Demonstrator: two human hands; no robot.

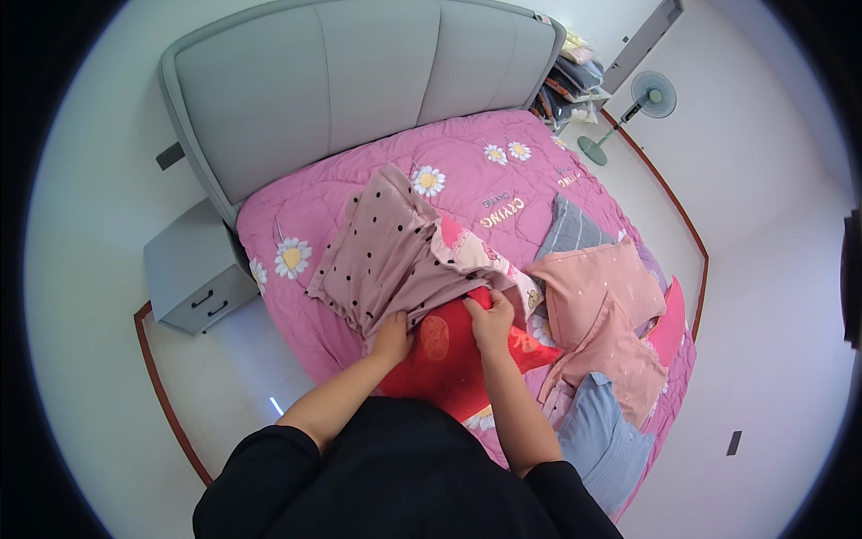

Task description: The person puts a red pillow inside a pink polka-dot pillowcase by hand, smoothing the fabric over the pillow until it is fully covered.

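A dusty-pink pillowcase with black dots (pixel 382 247) lies rumpled across the bed, its lower opening over the upper part of a red pillow (pixel 440 359) with gold patterns. My left hand (pixel 392 339) is closed on the pillowcase's edge at the left; its fingertips are partly hidden in the cloth. At the right side of the opening, my right hand (pixel 492 321) pinches the red pillow's fabric close to the pillowcase's rim. Beside that hand lies a white and pink printed cloth (pixel 521 292), partly under the dotted pillowcase.
A pink daisy quilt (pixel 314 211) covers the bed, below a grey headboard (pixel 377 72). To the right are pink pillows (pixel 597 287), a grey striped one (pixel 575 229) and a blue one (pixel 602 440). A grey nightstand (pixel 197 260) stands left; a fan (pixel 654 94) stands far right.
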